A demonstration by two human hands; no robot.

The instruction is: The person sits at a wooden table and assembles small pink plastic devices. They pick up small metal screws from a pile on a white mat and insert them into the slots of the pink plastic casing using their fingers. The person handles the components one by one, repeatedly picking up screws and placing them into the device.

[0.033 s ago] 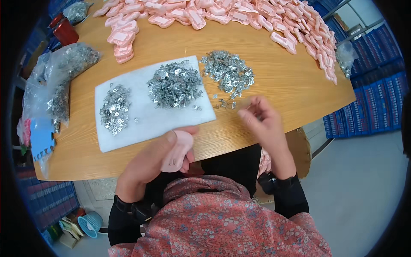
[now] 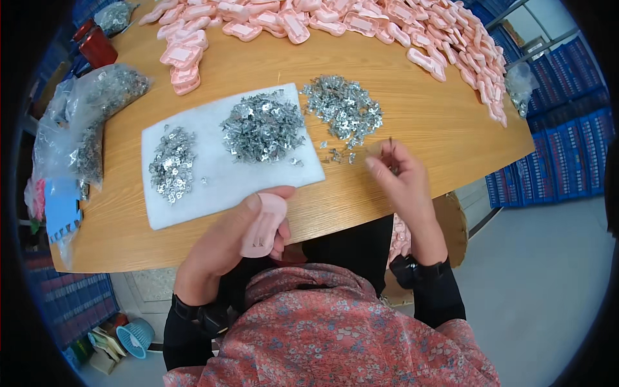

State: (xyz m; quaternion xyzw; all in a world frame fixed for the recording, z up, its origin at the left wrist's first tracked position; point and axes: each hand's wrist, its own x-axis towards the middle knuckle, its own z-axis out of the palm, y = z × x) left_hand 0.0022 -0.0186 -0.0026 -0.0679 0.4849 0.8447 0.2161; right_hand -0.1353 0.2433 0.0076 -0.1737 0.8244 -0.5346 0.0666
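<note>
the left hand [image 2: 225, 242] clenched a pink plastic piece [image 2: 263, 226]; the right hand [image 2: 400, 177] pinched a small metal clip [image 2: 390, 147] above the worktop [image 2: 400, 97], near the loose clips [image 2: 342, 109].

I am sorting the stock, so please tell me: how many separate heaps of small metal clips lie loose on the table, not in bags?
3. Small heap on the white pad's left, big heap on its right, third heap on bare wood beside it.

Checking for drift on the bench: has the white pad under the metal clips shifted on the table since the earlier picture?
No. The white pad lies at the same angle, its near corner equally close to the wooden table's front edge.
</note>
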